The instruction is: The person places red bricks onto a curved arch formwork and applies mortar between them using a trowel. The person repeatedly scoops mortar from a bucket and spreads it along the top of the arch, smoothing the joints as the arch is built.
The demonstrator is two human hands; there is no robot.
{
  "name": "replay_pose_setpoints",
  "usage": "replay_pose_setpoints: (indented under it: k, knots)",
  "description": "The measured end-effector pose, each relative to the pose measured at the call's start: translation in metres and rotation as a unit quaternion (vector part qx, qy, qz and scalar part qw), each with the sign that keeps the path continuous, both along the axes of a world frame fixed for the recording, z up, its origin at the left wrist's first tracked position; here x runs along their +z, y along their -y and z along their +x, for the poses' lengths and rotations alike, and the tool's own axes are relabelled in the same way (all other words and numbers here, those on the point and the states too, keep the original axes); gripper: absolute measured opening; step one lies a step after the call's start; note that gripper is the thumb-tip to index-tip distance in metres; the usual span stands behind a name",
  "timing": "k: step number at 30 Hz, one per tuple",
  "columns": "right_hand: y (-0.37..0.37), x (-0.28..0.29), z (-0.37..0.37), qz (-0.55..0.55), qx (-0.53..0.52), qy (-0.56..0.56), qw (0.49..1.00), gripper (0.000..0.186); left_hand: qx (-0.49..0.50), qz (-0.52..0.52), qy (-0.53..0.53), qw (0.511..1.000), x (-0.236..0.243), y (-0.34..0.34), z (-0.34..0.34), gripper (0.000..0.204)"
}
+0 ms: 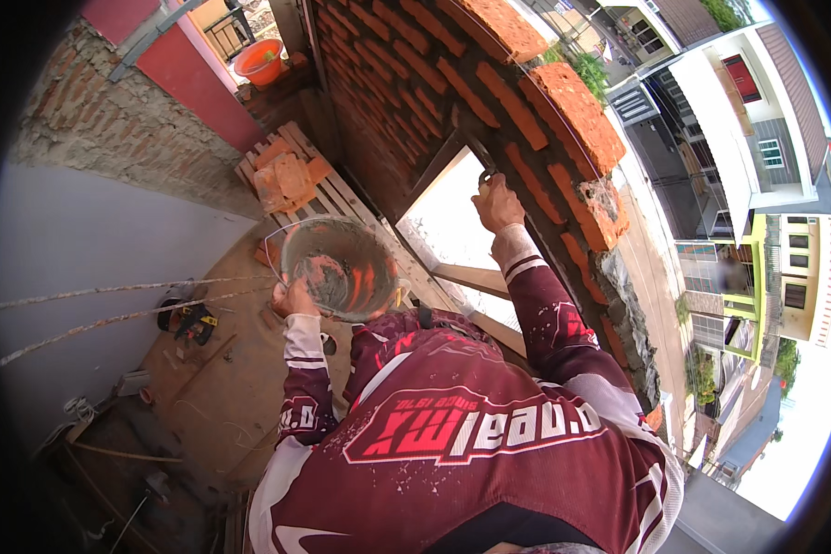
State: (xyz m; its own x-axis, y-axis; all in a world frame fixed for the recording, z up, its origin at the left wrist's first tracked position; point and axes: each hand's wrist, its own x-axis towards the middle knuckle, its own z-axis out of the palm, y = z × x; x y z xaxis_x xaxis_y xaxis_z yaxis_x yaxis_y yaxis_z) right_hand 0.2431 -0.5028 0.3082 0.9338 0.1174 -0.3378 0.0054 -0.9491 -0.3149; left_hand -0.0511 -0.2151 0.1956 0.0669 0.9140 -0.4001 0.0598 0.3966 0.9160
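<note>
My left hand (294, 295) grips the near-left rim of a bucket (386, 294) with wet grey mortar (328, 272) smeared inside it. The bucket's thin wire handle hangs off to its left. My right hand (499, 204) is stretched forward, its fingers closed at the face of the red brick wall (526, 189), just above a bright window opening (445, 208). A small dark end of something (487, 175) shows at those fingers; its kind is hidden. Dark mortar fills the joints between the bricks.
A wooden slatted platform (328, 198) carries stacked bricks (288, 180). An orange basin (258, 62) sits at the far left. Two ropes (148, 297) cross the left side. Tools (194, 321) lie on the floor below. Houses and a street lie beyond the wall's right side.
</note>
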Motion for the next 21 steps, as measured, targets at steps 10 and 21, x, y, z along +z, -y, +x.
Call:
replay_pose_setpoints:
  k: [10, 21]
  knots:
    - [0.034, 0.0, -0.003, 0.167, -0.091, -0.003, 0.982, 0.056, -0.029, -0.028, -0.037, 0.999, 0.004, -0.007, 0.004, 0.051]
    - [0.055, 0.025, -0.022, 0.283, -0.168, -0.035, 0.944, 0.049, -0.024, -0.04, -0.025, 0.999, 0.024, -0.014, 0.001, 0.031]
